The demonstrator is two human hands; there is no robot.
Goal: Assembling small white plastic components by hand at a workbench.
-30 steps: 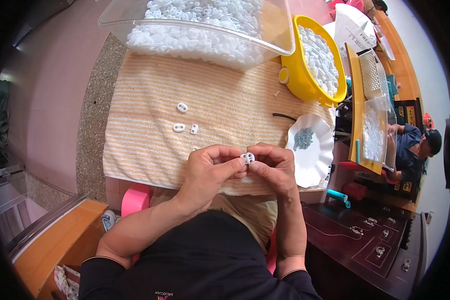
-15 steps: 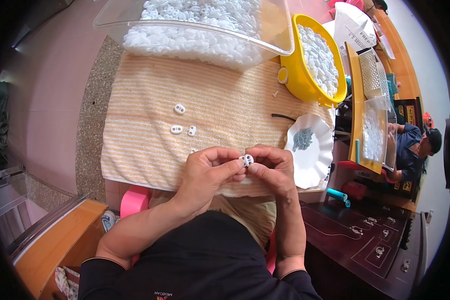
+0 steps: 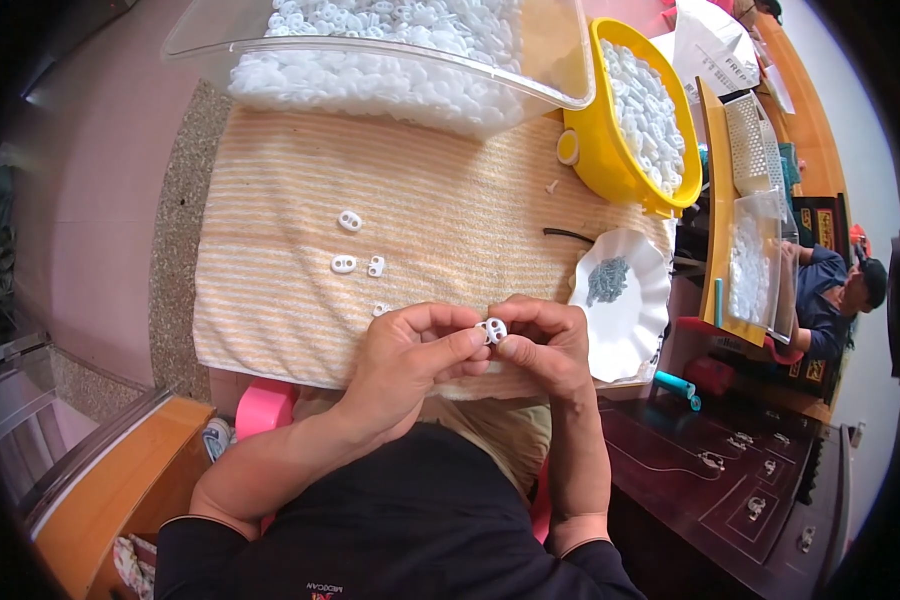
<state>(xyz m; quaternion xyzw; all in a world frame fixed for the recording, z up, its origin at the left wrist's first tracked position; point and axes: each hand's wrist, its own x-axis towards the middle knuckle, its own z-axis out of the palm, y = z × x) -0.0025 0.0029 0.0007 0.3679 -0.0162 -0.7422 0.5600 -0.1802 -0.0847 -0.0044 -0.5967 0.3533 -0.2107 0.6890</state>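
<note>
Clock bearings from the held white part (image 3: 496,331); against a second ago, the two loose ovals (image 3: 349,221) (image 3: 344,264) and the blocky piece (image 3: 376,266) at 10 o'clock lie slightly further left in view, probably a head shift, not handling; the small piece (image 3: 381,310) at 9 o'clock, then mostly hidden by the left hand (image 3: 405,350), now shows just beyond its knuckles; no release seen, so the handwork reads as mid-step.

Left hand: thumb and forefinger pinched together at the part's 9 o'clock side, other fingers curled; right hand: same narrow pinch at the 3 o'clock side, two-holed face showing between; whether it is one piece or two joined, cannot tell; part is held above the near edge of the striped cloth (image 3: 450,220); plate (image 3: 625,330) with grey bits (image 3: 607,279) at 2–3 o'clock, near the right hand, untouched.
</note>
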